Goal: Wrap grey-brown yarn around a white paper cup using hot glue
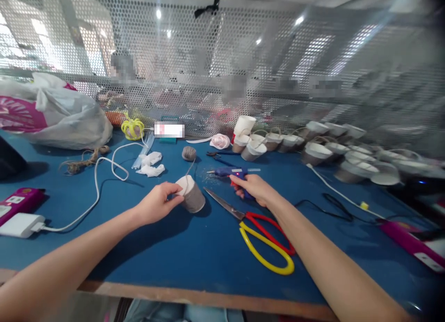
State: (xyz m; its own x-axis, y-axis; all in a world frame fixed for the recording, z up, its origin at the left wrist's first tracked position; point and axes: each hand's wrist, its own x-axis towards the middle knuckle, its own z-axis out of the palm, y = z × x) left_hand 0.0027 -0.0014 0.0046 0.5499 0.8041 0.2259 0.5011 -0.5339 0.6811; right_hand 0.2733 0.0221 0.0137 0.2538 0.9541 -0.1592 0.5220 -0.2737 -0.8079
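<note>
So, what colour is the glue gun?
The glue gun is mostly blue, seen in the head view.

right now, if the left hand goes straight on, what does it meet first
The gray-and-white cup its fingers hold; beyond that, perhaps the blue glue gun, though depth is unclear.

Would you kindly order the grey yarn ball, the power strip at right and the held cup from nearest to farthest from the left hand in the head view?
From the left hand:
1. Held cup, in its grasp.
2. Grey yarn ball, just beyond the cup.
3. Power strip, at the right edge.
</note>
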